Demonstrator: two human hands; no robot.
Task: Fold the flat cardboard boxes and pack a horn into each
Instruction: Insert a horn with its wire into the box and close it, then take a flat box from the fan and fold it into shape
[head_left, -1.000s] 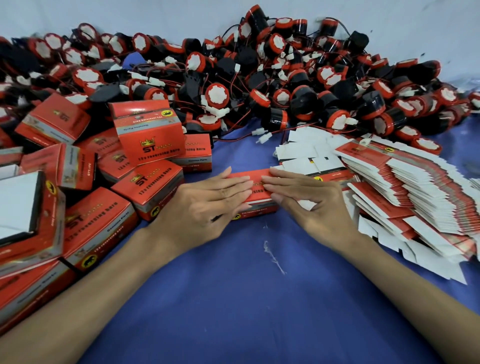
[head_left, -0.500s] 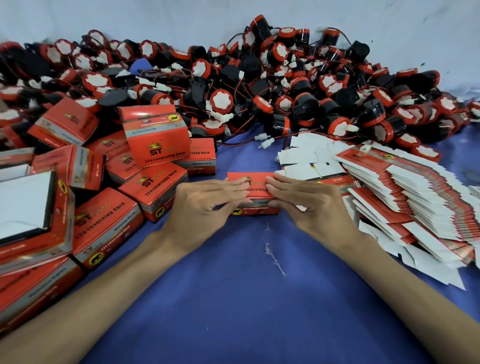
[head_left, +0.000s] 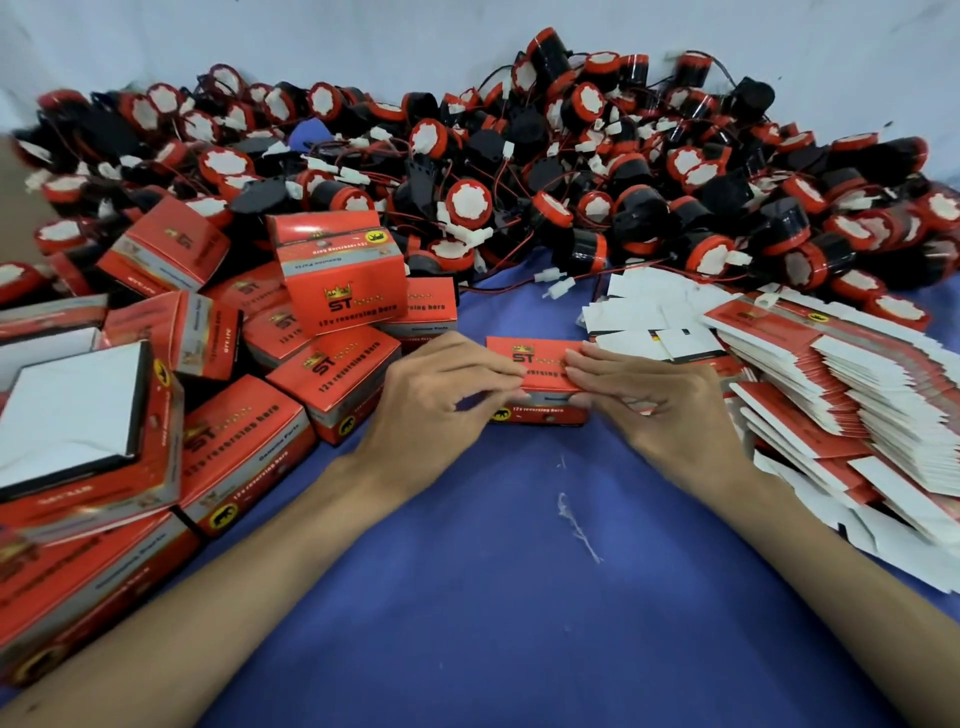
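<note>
Meanwhile, at the middle of the bench (head_left: 493, 597), the left hand (head_left: 441, 402) and right hand (head_left: 662, 410) are pinching a half-raised flat box (head_left: 540, 364), risking a crooked crease if their pressure is uneven.

Two hands (head_left: 441, 410), one part-folded box (head_left: 540, 356), countless horns (head_left: 467, 203), many flat boxes (head_left: 831, 379)

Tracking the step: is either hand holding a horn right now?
No, the left hand and right hand both pinch one red cardboard box; the horn pile lies beyond them.
</note>
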